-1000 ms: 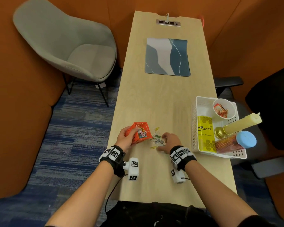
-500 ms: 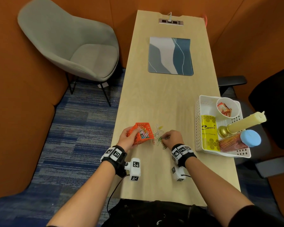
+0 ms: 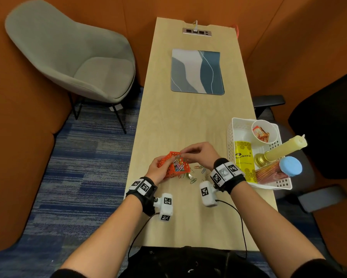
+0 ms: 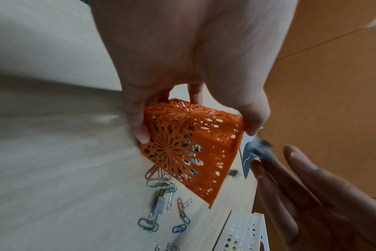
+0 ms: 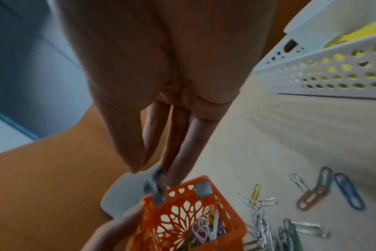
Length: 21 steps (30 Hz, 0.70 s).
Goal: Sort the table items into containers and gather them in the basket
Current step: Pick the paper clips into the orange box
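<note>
My left hand (image 3: 164, 164) grips a small orange perforated box (image 3: 173, 167) and holds it tilted on the wooden table, mouth toward my right hand. Coloured paper clips lie inside the box (image 5: 201, 232). My right hand (image 3: 185, 152) hovers over the box's far rim and pinches a blurred grey bunch of paper clips (image 5: 157, 185) between thumb and fingertips. Several loose paper clips (image 3: 194, 177) lie on the table just right of the box, also clear in the left wrist view (image 4: 161, 195). The white basket (image 3: 230, 137) stands to the right.
The basket holds a yellow packet (image 3: 242, 157), a white cup (image 3: 264, 131) with wrappers, a candle in a gold holder (image 3: 282, 149) and a blue-lidded jar (image 3: 288, 167). A patterned mat (image 3: 197, 72) lies further up the table. A grey chair (image 3: 72, 57) stands left.
My right hand has risen from the pile of clips on the table to the orange box's rim, carrying clips. My left hand has kept its grip on the tilted box.
</note>
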{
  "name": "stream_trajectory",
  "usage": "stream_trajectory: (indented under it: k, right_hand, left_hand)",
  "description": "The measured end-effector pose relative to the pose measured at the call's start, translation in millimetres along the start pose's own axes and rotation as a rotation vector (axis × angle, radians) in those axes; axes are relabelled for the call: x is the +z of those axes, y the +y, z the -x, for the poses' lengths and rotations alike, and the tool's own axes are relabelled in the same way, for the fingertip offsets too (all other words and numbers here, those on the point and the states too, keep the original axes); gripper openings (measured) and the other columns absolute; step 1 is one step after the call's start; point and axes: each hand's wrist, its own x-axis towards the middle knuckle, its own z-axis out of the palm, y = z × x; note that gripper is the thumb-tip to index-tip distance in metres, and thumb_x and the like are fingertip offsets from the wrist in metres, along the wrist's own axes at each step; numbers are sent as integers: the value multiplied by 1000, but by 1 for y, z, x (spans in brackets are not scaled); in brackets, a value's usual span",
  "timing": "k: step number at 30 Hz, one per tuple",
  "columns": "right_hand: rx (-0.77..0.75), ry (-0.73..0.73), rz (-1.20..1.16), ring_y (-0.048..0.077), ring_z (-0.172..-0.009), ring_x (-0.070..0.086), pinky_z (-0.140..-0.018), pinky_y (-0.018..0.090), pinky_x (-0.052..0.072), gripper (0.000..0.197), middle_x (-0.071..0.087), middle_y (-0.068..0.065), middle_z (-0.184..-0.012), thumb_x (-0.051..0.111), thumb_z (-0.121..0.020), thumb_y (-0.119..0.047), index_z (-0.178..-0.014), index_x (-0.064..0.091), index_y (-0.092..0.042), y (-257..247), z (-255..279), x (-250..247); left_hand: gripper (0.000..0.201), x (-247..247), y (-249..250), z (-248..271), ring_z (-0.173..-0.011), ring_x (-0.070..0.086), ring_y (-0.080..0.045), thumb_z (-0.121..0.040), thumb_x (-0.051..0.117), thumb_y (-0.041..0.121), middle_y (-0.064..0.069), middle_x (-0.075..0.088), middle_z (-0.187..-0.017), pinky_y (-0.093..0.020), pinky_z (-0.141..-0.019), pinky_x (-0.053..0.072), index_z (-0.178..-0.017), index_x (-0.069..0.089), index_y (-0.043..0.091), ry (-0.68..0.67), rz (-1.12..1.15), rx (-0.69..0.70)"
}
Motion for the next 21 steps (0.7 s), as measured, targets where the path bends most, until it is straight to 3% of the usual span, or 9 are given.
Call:
stream_trajectory:
  k: [2,4,6,9,12,15,17,21]
  right_hand:
    - [-24,61,94,19,-85,74,-80,39,61,10,77,4,-91,78,-81,-13,-91,79,-15,7,-5,-1]
    - [-3,217,145,19,-83,73,-78,44,61,13,76,1,-89,74,-83,-10,-88,79,-21,21,-8,-5]
    - [64,310,323,19,-90,70,-87,42,59,20,74,2,-99,73,-83,-8,-98,76,-20,40,-12,-9]
    - [213,143,728,25,-113,59,-102,34,47,61,56,10,-127,82,-75,-25,-131,60,-16,70,-8,-8]
    - [180,53,752,21,-109,55,-100,28,45,85,45,6,-122,90,-62,-33,-137,53,-15,93,1,5]
    - [96,82,730,13,-95,53,-98,27,47,68,46,0,-109,87,-67,-22,-128,61,-15,105,5,20]
    - [47,123,733,17,-91,57,-96,32,50,54,50,2,-106,81,-73,-16,-124,65,-15,105,3,27]
    - [-51,90,874,29,-92,60,-89,32,49,34,54,12,-110,63,-88,-9,-121,68,-12,98,-4,40]
  left_hand:
    - [49,-1,1,1,-101,67,-20,-85,75,46,-4,66,-115,-41,-86,60,-126,57,26,-6,0,-4]
    - [51,-5,1,2,-103,66,-21,-85,76,46,-4,66,-118,-42,-86,60,-127,57,26,-9,12,-7]
    - [51,-13,0,2,-104,67,-23,-85,76,45,-6,67,-120,-43,-86,60,-127,56,25,0,28,-4]
    - [51,-24,-2,2,-103,68,-23,-87,75,42,-6,67,-118,-44,-88,60,-130,55,23,22,62,-6]
    - [50,-35,-4,2,-106,67,-24,-87,74,43,-6,68,-119,-43,-89,60,-130,55,25,40,65,-16]
    - [47,-41,-6,1,-107,68,-26,-87,74,43,-7,67,-119,-45,-89,60,-127,56,26,57,83,-23]
    - [46,-43,-8,1,-108,68,-26,-87,74,43,-7,67,-120,-46,-90,59,-126,56,26,63,94,-29]
    - [49,-44,-10,2,-109,68,-27,-86,75,45,-8,67,-122,-43,-85,61,-127,56,27,63,101,-31]
